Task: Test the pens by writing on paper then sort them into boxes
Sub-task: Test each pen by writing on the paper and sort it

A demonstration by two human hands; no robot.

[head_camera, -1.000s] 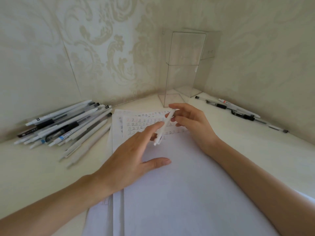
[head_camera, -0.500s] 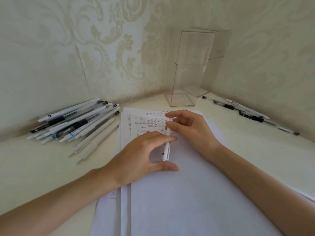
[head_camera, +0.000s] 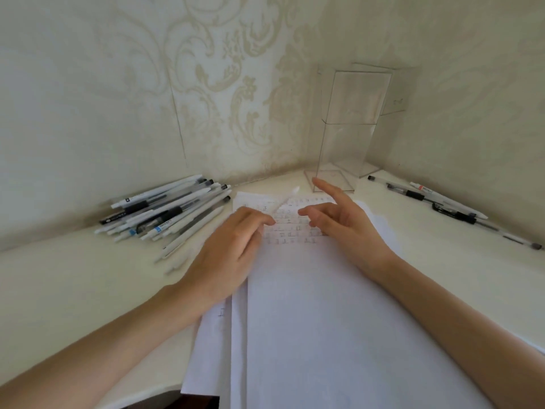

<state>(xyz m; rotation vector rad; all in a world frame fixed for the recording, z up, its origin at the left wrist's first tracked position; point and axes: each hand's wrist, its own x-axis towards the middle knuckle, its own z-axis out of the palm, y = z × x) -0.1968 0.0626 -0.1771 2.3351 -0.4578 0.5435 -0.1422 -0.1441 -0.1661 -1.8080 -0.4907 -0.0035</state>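
A white pen (head_camera: 285, 200) slants up over the written rows at the top of the paper (head_camera: 312, 314). My left hand (head_camera: 230, 252) pinches its lower end with curled fingertips. Just right of the pen, my right hand (head_camera: 348, 225) hovers with its fingers spread and holds nothing, the forefinger pointing toward the near clear box (head_camera: 348, 128). A second clear box (head_camera: 389, 93) stands behind the first in the corner. A pile of several pens (head_camera: 165, 214) lies to the left of the paper.
A few more pens (head_camera: 442, 205) lie along the right wall. Patterned walls close off the desk at the back and on the right. The cream desk top (head_camera: 73, 276) shows on both sides of the paper, with its front edge near my left forearm.
My right hand has let go of the pen and spread its fingers. The left hand now holds the pen alone, and it has swung from lying along the paper to slanting up and away.
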